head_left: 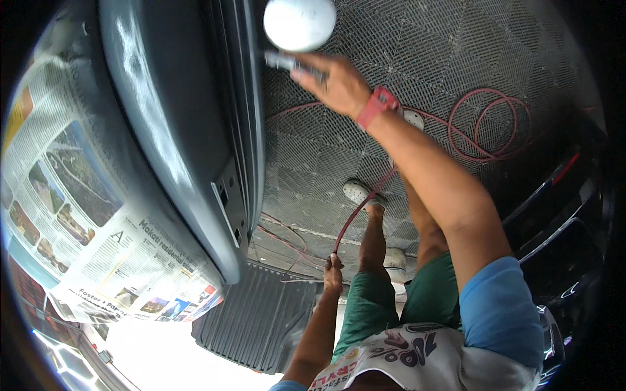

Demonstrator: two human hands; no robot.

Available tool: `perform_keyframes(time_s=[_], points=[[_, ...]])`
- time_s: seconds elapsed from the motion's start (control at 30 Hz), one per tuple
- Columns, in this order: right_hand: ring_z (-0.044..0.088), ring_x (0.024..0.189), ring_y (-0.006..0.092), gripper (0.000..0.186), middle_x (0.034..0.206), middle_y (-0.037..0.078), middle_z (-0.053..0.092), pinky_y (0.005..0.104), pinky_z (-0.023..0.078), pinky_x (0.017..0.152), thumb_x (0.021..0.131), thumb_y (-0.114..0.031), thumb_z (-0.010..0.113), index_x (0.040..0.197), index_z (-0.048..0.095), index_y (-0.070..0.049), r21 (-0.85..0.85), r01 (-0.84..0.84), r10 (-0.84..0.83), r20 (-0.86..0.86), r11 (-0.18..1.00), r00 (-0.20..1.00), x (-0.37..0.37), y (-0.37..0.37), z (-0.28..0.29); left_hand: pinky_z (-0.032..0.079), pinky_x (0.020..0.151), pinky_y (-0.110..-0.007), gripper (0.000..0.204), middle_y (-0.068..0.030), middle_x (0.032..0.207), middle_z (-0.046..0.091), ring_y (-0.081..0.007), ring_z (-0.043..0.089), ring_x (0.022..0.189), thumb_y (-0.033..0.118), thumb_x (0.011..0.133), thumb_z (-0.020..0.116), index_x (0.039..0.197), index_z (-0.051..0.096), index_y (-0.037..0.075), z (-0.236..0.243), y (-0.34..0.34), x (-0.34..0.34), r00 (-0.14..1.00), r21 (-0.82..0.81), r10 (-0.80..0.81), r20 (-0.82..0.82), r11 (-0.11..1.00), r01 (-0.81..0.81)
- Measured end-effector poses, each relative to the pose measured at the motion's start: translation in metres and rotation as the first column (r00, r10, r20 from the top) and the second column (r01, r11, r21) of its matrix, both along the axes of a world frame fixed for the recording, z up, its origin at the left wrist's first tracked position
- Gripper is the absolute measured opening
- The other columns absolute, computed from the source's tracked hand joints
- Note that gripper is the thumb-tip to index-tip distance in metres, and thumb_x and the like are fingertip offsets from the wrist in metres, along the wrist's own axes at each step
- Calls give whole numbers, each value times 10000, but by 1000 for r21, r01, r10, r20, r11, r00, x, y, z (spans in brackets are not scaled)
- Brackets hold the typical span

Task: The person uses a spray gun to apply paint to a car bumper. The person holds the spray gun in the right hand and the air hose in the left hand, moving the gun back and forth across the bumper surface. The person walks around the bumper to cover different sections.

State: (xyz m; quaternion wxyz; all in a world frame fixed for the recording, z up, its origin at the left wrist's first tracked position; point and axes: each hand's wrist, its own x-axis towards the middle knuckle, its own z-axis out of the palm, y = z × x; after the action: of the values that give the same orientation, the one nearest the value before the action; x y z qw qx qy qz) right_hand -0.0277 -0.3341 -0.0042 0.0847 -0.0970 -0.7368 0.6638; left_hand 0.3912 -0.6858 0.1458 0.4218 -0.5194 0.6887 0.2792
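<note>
My right hand (336,81), with a red watch on its wrist, is wrapped round a paint spray gun (283,62). A round white cup (300,25) tops the gun, and its metal nozzle end points left toward a grey vehicle panel (189,85), apart from it. Lower down, my left hand (333,270) is closed on a red air hose (355,215), which runs up from it toward my right forearm. Part of the gun's handle is hidden by my fingers.
Newspaper (98,215) covers the part left of the panel. More hose lies coiled (489,124) on the grey grid-patterned floor (417,45). A dark ribbed mat (261,319) lies below the panel. At the right stands a dark, shiny vehicle (554,228).
</note>
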Motion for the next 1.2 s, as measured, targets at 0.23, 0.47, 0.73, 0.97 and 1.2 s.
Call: perform_keyframes(time_s=[0.23,0.47,0.73,0.97,1.2], points=[[766,864,306,596,941,162,785,425,598,782,1000,-640,534,1325,716,-174,-116,-200,223,238,973,945,41,-38,46,452,794,-390,586,-91,922,581,-218,549,868,613,1056,417,1092,573,49,28,-41,28,987,-54,-144,76,988,148],[607,593,144,479,690,53,655,320,511,594,1078,-457,516,1262,724,-67,-163,210,-190,127,964,973,-87,22,90,440,663,-333,536,-8,910,568,-148,565,847,645,1049,440,1096,580,130,22,-57,68,999,28,51,-18,998,-50],[614,625,120,442,791,37,702,288,527,614,1079,-430,529,1273,722,-82,-244,259,-236,121,934,964,-80,-4,88,509,772,-527,541,-2,959,545,-191,562,976,696,1012,471,1116,546,171,36,-44,76,969,-7,247,0,969,-247],[758,848,235,558,895,133,770,364,583,817,1028,-510,582,1351,663,-62,-24,-87,90,246,996,965,102,-131,57,497,742,-620,413,31,846,483,-184,536,842,619,1040,490,1011,514,207,57,-86,130,873,-199,486,-36,853,-483],[727,857,318,476,943,136,738,447,583,772,988,-544,617,1181,721,-121,-183,-347,375,143,920,916,254,-254,47,428,910,-753,450,14,939,497,-210,544,928,642,1025,503,1059,523,193,81,-128,175,856,-287,516,-25,817,-501]])
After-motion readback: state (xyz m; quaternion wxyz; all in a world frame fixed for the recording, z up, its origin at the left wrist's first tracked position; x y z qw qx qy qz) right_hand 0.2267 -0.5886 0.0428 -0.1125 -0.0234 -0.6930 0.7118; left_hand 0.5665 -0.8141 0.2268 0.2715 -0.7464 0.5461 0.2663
